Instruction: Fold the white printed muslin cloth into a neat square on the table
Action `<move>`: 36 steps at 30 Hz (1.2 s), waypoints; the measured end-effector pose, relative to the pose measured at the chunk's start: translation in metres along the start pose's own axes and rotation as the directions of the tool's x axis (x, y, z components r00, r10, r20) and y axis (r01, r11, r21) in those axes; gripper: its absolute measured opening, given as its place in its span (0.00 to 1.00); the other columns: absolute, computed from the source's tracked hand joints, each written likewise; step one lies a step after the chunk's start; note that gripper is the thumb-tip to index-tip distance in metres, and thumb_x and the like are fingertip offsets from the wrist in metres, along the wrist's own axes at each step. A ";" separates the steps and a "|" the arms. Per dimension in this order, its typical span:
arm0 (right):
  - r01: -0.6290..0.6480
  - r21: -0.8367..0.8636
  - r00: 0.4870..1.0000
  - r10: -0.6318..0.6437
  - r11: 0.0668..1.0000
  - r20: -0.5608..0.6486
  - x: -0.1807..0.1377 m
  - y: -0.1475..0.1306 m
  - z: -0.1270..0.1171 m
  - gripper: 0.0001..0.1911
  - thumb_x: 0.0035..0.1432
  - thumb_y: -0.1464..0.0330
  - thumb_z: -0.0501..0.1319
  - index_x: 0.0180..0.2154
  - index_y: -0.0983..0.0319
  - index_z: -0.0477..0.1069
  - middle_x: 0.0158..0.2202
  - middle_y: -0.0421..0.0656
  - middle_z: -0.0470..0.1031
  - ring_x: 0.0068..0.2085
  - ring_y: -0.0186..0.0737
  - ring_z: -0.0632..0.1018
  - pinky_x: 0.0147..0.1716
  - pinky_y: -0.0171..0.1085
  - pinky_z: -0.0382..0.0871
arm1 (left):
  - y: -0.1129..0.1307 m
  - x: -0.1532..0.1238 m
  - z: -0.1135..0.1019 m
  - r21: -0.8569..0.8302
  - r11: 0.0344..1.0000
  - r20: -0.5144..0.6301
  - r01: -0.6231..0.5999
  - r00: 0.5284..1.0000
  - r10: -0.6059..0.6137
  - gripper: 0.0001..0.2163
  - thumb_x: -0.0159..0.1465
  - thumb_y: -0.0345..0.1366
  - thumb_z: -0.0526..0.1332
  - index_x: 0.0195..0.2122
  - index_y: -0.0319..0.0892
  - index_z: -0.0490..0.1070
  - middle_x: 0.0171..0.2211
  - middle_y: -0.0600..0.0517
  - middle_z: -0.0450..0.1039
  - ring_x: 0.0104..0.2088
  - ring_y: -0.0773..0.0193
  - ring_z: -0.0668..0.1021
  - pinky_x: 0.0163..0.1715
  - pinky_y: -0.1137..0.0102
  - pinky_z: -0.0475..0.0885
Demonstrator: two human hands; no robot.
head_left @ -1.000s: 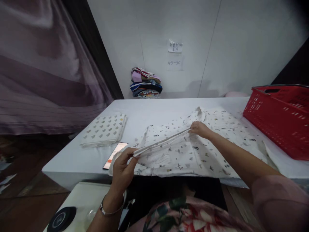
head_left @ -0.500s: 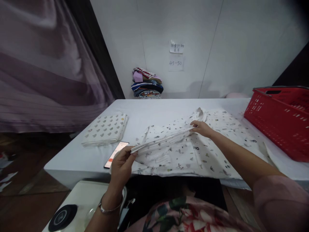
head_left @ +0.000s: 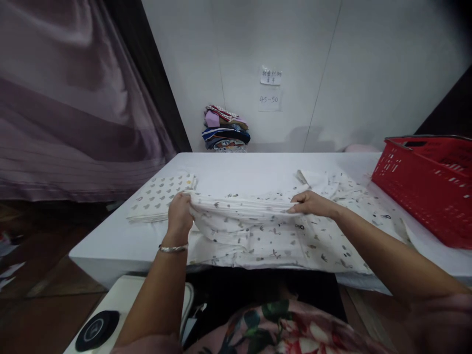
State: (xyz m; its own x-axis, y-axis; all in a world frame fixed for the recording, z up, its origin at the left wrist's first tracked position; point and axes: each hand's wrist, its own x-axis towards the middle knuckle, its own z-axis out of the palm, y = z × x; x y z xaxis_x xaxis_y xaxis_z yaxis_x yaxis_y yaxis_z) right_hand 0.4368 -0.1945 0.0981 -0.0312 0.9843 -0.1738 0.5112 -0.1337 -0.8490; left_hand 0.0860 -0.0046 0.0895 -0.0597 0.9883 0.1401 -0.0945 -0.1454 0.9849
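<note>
A white printed cloth (head_left: pixel 273 241) with small dark motifs lies spread over the front of the table, gathered into folds along its upper part. My left hand (head_left: pixel 180 214) is closed on the left end of a folded edge, next to a folded cloth. On the right end of the same edge, my right hand (head_left: pixel 308 204) pinches with thumb and fingers. Between both hands the edge is stretched nearly level, slightly raised. More of the printed fabric runs to the right, beneath my right forearm.
A folded white cloth with grey motifs (head_left: pixel 157 199) lies at the table's left. The red basket (head_left: pixel 420 196) stands at the right. Behind the white table (head_left: pixel 110 246) a stack of folded fabrics (head_left: pixel 225 132) rests against the wall. Papers (head_left: pixel 270 98) hang there.
My left hand has moved up and away from me, lifting its end of the folded edge so it is now level. The phone is hidden. My right hand has shifted slightly downward.
</note>
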 end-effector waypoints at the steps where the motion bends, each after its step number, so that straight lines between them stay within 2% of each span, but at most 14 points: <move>1: 0.007 0.015 1.000 -0.007 1.000 0.019 -0.004 -0.005 0.007 0.18 0.44 0.54 0.67 0.27 0.63 0.75 0.20 0.37 0.65 0.24 0.30 0.64 0.24 0.32 0.57 | 0.001 0.003 0.007 0.123 0.990 -0.062 -0.076 0.994 0.084 0.10 0.53 0.32 0.54 0.35 0.39 0.71 0.32 0.51 0.73 0.37 0.62 0.75 0.41 0.68 0.70; 2: 0.008 0.021 1.000 -0.009 1.000 0.022 -0.006 -0.007 0.015 0.17 0.44 0.55 0.67 0.27 0.63 0.76 0.20 0.36 0.65 0.24 0.30 0.64 0.24 0.32 0.57 | 0.001 0.002 0.015 0.264 0.950 -0.075 -0.164 0.979 0.190 0.11 0.54 0.31 0.53 0.37 0.40 0.71 0.35 0.51 0.74 0.39 0.62 0.74 0.43 0.67 0.69; 3: 0.006 0.023 1.000 -0.006 1.000 0.012 -0.008 -0.007 0.023 0.17 0.44 0.55 0.67 0.28 0.63 0.76 0.20 0.36 0.66 0.24 0.30 0.64 0.24 0.32 0.57 | 0.001 -0.004 0.024 0.400 0.880 -0.022 -0.258 0.957 0.290 0.13 0.55 0.30 0.52 0.38 0.40 0.72 0.38 0.50 0.74 0.41 0.61 0.74 0.45 0.66 0.68; 5: 0.001 0.029 1.000 0.000 1.000 -0.018 -0.009 -0.002 0.039 0.16 0.45 0.57 0.67 0.28 0.64 0.77 0.21 0.37 0.67 0.25 0.31 0.66 0.25 0.31 0.58 | -0.001 -0.030 0.045 0.564 0.690 0.248 -0.454 0.890 0.383 0.15 0.57 0.29 0.51 0.43 0.42 0.72 0.44 0.49 0.72 0.46 0.60 0.73 0.48 0.66 0.67; 6: 0.004 0.034 0.999 -0.003 0.999 -0.032 -0.009 0.002 0.046 0.15 0.45 0.58 0.67 0.29 0.64 0.77 0.21 0.37 0.69 0.25 0.31 0.67 0.26 0.31 0.59 | -0.004 -0.048 0.056 0.580 0.611 0.406 -0.538 0.842 0.355 0.16 0.59 0.29 0.51 0.46 0.43 0.71 0.47 0.48 0.71 0.46 0.60 0.73 0.47 0.67 0.67; 8: 0.026 0.026 0.998 -0.024 0.999 -0.060 -0.009 0.006 0.060 0.12 0.47 0.60 0.65 0.28 0.64 0.77 0.22 0.37 0.71 0.26 0.33 0.69 0.27 0.31 0.60 | -0.009 -0.088 0.075 0.532 0.513 0.672 -0.674 0.705 0.229 0.17 0.62 0.34 0.53 0.51 0.46 0.69 0.51 0.50 0.69 0.46 0.61 0.74 0.44 0.69 0.69; 10: 0.055 -0.042 0.994 -0.059 0.998 -0.097 -0.011 0.006 0.072 0.09 0.49 0.65 0.63 0.28 0.64 0.77 0.22 0.37 0.72 0.26 0.33 0.70 0.28 0.31 0.61 | -0.016 -0.124 0.088 0.452 0.483 0.823 -0.750 0.559 0.098 0.17 0.62 0.40 0.56 0.53 0.49 0.67 0.53 0.51 0.67 0.45 0.62 0.75 0.43 0.70 0.70; 12: 0.078 -0.170 0.987 -0.100 0.982 -0.126 -0.014 0.003 0.081 0.06 0.49 0.69 0.61 0.28 0.63 0.77 0.22 0.37 0.73 0.26 0.33 0.71 0.28 0.31 0.60 | -0.022 -0.148 0.096 0.404 0.491 0.878 -0.772 0.478 0.030 0.18 0.60 0.43 0.59 0.52 0.49 0.67 0.52 0.52 0.68 0.45 0.62 0.75 0.42 0.70 0.69; 17: 0.187 -0.406 0.964 -0.246 0.895 -0.099 -0.017 0.000 0.088 0.06 0.51 0.72 0.60 0.30 0.61 0.77 0.29 0.39 0.77 0.32 0.35 0.74 0.33 0.31 0.61 | -0.035 -0.162 0.102 0.457 0.480 0.864 -0.749 0.503 -0.037 0.07 0.61 0.38 0.57 0.39 0.44 0.71 0.38 0.50 0.73 0.39 0.60 0.76 0.36 0.70 0.67; 23: 0.269 -0.474 0.958 -0.285 0.839 0.040 -0.026 0.011 0.074 0.09 0.55 0.64 0.61 0.35 0.61 0.76 0.30 0.40 0.77 0.30 0.34 0.73 0.30 0.31 0.60 | -0.037 -0.152 0.091 0.350 0.518 0.922 -0.781 0.384 -0.044 0.12 0.66 0.39 0.51 0.37 0.46 0.75 0.34 0.50 0.75 0.35 0.61 0.76 0.33 0.70 0.65; 26: 0.267 -0.547 0.962 -0.251 0.794 0.105 -0.032 0.018 0.058 0.09 0.53 0.63 0.63 0.32 0.61 0.76 0.27 0.40 0.76 0.28 0.33 0.72 0.27 0.31 0.58 | -0.028 -0.143 0.078 0.340 0.530 0.928 -0.776 0.369 -0.056 0.13 0.66 0.38 0.51 0.37 0.47 0.75 0.34 0.52 0.76 0.36 0.61 0.76 0.34 0.71 0.65; 30: 0.231 -0.659 0.969 -0.231 0.716 0.089 -0.045 0.031 0.028 0.08 0.51 0.63 0.64 0.28 0.62 0.75 0.24 0.41 0.74 0.28 0.36 0.72 0.32 0.33 0.60 | -0.012 -0.121 0.053 0.428 0.488 0.887 -0.761 0.457 -0.065 0.12 0.64 0.39 0.52 0.38 0.49 0.76 0.36 0.53 0.77 0.38 0.61 0.76 0.36 0.71 0.65; 34: 0.186 -0.715 0.978 -0.200 0.674 0.066 -0.067 0.051 0.002 0.08 0.52 0.64 0.63 0.26 0.62 0.74 0.24 0.40 0.74 0.28 0.36 0.72 0.45 0.39 0.61 | -0.008 -0.101 0.027 0.523 0.480 0.809 -0.705 0.587 -0.020 0.12 0.62 0.41 0.53 0.38 0.50 0.76 0.39 0.54 0.77 0.39 0.62 0.76 0.36 0.72 0.66; 36: 0.148 -0.730 0.985 -0.163 0.668 0.050 -0.076 0.060 -0.005 0.06 0.52 0.65 0.63 0.28 0.61 0.74 0.25 0.40 0.75 0.29 0.36 0.73 0.51 0.42 0.57 | -0.008 -0.093 0.019 0.541 0.497 0.779 -0.678 0.626 0.006 0.12 0.62 0.41 0.53 0.37 0.51 0.76 0.41 0.55 0.77 0.40 0.62 0.76 0.36 0.72 0.67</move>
State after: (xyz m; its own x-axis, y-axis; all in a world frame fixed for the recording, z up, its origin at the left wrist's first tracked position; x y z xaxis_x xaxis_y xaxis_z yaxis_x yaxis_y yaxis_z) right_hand 0.4739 -0.2769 0.0631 -0.1572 0.9858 -0.0582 0.9634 0.1402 -0.2286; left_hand 0.1110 -0.0945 0.0703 0.7366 0.6538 0.1731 0.5316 -0.7179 0.4494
